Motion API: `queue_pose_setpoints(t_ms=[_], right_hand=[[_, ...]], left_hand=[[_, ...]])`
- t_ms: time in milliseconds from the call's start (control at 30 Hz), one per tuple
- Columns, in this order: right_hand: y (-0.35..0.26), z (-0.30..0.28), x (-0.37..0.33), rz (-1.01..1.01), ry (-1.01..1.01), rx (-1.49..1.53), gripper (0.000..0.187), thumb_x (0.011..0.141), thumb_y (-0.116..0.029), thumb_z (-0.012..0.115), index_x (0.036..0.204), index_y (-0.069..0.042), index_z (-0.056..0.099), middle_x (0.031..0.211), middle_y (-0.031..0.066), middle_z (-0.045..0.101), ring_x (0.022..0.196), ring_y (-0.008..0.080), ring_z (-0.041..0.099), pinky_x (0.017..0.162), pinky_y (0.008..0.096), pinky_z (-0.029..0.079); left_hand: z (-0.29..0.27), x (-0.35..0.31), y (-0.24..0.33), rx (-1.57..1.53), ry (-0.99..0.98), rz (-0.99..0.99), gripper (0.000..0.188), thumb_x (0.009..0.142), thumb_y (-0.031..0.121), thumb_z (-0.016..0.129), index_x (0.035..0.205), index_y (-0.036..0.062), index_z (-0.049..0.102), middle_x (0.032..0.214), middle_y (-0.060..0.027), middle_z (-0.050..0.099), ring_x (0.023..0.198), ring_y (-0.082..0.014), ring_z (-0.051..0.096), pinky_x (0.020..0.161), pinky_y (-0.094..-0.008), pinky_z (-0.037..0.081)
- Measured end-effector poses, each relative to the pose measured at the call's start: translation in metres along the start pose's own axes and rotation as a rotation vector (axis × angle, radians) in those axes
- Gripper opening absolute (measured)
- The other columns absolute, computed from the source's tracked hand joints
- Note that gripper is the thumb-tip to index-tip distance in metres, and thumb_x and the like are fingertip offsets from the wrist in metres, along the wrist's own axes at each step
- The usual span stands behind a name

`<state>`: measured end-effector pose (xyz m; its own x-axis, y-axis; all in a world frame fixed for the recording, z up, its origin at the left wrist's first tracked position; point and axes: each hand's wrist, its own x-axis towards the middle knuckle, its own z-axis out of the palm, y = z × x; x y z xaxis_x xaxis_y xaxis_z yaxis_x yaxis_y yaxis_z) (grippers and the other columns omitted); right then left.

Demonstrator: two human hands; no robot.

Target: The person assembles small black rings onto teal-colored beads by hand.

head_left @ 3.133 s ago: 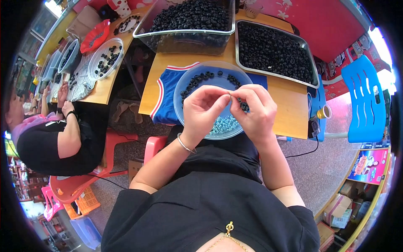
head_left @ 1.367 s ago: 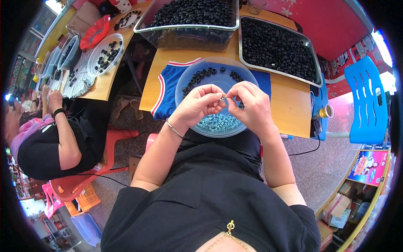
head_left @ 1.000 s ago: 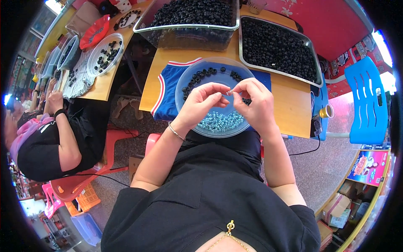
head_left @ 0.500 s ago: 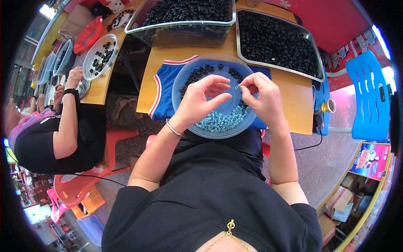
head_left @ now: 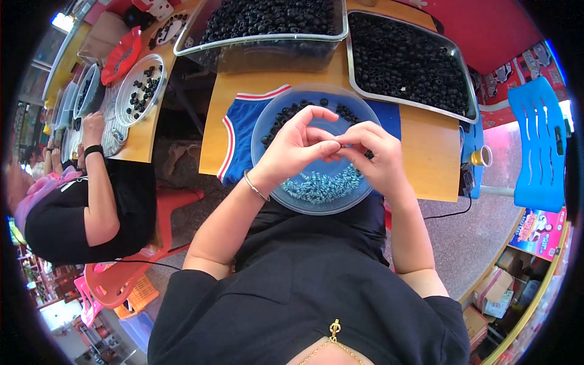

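Observation:
My left hand (head_left: 299,146) and my right hand (head_left: 378,155) meet fingertip to fingertip above a round translucent plastic tub (head_left: 260,125). Both are pinched; whatever sits between the fingertips is hidden. In the near part of the tub lies a heap of small light-blue pieces (head_left: 322,186), too small to name surely. Round black parts with holes, like thick beads (head_left: 286,112), line its far side, partly covered by my hands. Under the tub, a blue cloth garment with red-and-white trim (head_left: 241,126) is spread on the wooden table (head_left: 426,158).
Behind the tub stand a clear bin (head_left: 267,55) and a metal tray (head_left: 407,64), both full of black parts. A blue chair (head_left: 538,143) is at the right, a yellow cup (head_left: 482,156) near it. At left, another person (head_left: 73,213) sits by a bowl (head_left: 140,91).
My hands were apart, the right pinching a tiny pale piece and the left half open. Now their fingertips have come together over the tub. The other person's hand has shifted slightly.

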<state>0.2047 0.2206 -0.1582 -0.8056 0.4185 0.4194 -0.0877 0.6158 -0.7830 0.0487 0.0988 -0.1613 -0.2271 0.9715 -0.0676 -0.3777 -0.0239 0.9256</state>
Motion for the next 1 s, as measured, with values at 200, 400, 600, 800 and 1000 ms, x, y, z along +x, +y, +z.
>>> queue_pose_setpoints(t_ms=[200,400,600,800,1000], right_hand=[[0.011,-0.004,0.002,0.095,0.203,0.063,0.017,0.078,0.002,0.070,0.095,-0.003,0.070,0.087,0.0052,0.064,0.066,0.0091,0.058,0.059,0.0218,0.047],[0.015,-0.012,0.004,0.131,0.297,0.082,0.017,0.080,0.003,0.067,0.096,-0.002,0.069,0.089,0.0043,0.065,0.066,0.0064,0.057,0.060,0.0196,0.046],[0.011,-0.014,0.003,0.157,0.277,0.112,0.015,0.080,0.004,0.065,0.093,-0.001,0.069,0.087,0.0037,0.065,0.067,0.0061,0.057,0.060,0.0195,0.046],[0.000,-0.009,0.003,0.218,0.245,0.135,0.011,0.078,0.002,0.070,0.088,-0.001,0.068,0.082,0.0034,0.065,0.065,0.0072,0.058,0.059,0.0204,0.047],[-0.013,0.004,0.002,-0.005,0.179,0.026,0.017,0.071,0.000,0.077,0.086,-0.003,0.069,0.080,0.0054,0.064,0.063,0.0115,0.059,0.054,0.0243,0.048]], left_hand=[[-0.018,0.035,0.008,1.014,0.122,0.263,0.026,0.085,0.008,0.065,0.109,0.0018,0.058,0.095,-0.0110,0.066,0.087,-0.0213,0.066,0.074,-0.0310,0.052],[-0.037,0.067,-0.017,1.547,0.056,0.425,0.023,0.078,0.009,0.063,0.100,0.0024,0.063,0.094,-0.0139,0.063,0.090,-0.0348,0.060,0.081,-0.0413,0.049],[-0.032,0.069,-0.014,1.431,-0.024,0.332,0.018,0.081,0.005,0.062,0.099,0.0029,0.064,0.091,-0.0114,0.065,0.086,-0.0282,0.064,0.077,-0.0356,0.052],[-0.023,0.031,0.000,0.060,-0.033,-0.094,0.016,0.092,0.005,0.059,0.107,0.0001,0.061,0.102,-0.0096,0.066,0.095,-0.0169,0.066,0.079,-0.0250,0.052],[-0.012,0.004,-0.011,-0.351,-0.034,-0.069,0.016,0.091,0.004,0.061,0.107,0.0014,0.059,0.101,-0.0086,0.066,0.090,-0.0156,0.065,0.079,-0.0252,0.053]])
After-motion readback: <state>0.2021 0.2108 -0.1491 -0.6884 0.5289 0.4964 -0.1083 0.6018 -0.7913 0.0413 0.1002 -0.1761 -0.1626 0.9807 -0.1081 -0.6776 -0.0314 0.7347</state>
